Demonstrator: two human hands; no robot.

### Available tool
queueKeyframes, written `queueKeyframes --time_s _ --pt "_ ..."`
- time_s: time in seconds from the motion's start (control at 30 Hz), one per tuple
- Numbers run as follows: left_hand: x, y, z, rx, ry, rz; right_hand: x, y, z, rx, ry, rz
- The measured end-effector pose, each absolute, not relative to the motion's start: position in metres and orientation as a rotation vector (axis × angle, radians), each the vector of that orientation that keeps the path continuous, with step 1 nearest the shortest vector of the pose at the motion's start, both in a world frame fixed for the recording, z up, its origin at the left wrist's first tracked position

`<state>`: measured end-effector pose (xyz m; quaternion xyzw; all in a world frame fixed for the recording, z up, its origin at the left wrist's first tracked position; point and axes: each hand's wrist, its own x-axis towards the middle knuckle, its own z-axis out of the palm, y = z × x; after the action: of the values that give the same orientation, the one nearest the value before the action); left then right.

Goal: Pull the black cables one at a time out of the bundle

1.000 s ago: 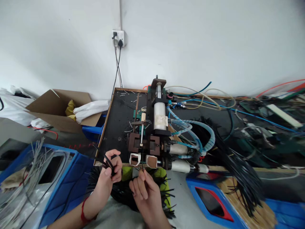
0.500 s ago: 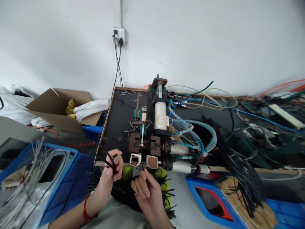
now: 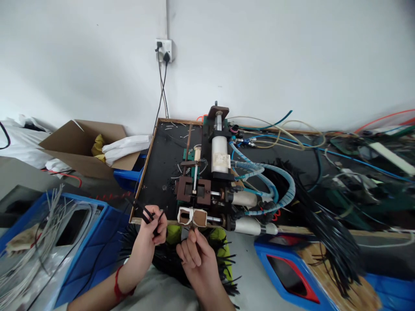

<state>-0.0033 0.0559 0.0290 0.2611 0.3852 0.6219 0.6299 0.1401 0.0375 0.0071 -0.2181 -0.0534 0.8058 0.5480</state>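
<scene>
My left hand is closed around a few black cables, whose ends stick up above the fingers left of the machine. My right hand pinches a thin dark cable at the machine's front, just below two padded clamp jaws. These jaws are pressed together, and the cable's far end disappears between them. Behind them, a brown metal jaw block is also closed, with a thin rod reaching over it. Many more black cables lie across my lap on yellow-green cloth, partly hidden by my hands.
White air cylinders and blue hoses fill the machine's right side. A thick black cable bundle hangs over the bench edge at right. Blue crates stand at left, with a cardboard box behind.
The right padded jaw has moved left against the other one, and the brown block behind has closed; their cylinder rods now extend. Both hands stay nearly in place.
</scene>
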Motion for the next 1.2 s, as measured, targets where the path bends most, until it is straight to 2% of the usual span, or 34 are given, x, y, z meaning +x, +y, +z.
queueKeyframes --time_s 0.2,0.43,0.57,0.73,0.9,1.0,1.1,1.2 --pt "-0.005 0.046 0.018 0.686 1.042 1.378 0.137 0.038 0.001 -0.614 -0.255 1.827" --pt "-0.004 0.039 0.021 0.865 1.123 1.421 0.146 0.031 -0.003 -1.167 -0.852 1.356" --pt "0.000 0.039 0.028 0.903 1.136 1.401 0.154 0.018 0.005 -1.249 -1.140 1.201" --pt "0.007 0.036 0.037 0.885 1.126 1.413 0.206 0.003 -0.005 -1.453 -1.503 1.174" --pt "0.011 0.035 0.039 1.033 1.109 1.344 0.261 -0.008 0.001 -1.878 -1.429 0.856" --pt "0.015 0.032 0.039 1.117 1.124 1.292 0.242 -0.001 0.031 -1.803 -1.419 0.754" --pt "0.019 0.028 0.040 1.214 1.099 1.230 0.195 0.014 0.056 -1.419 -1.387 0.968" --pt "0.018 0.026 0.041 1.309 1.062 1.160 0.156 0.027 0.058 -1.174 -1.279 1.060"
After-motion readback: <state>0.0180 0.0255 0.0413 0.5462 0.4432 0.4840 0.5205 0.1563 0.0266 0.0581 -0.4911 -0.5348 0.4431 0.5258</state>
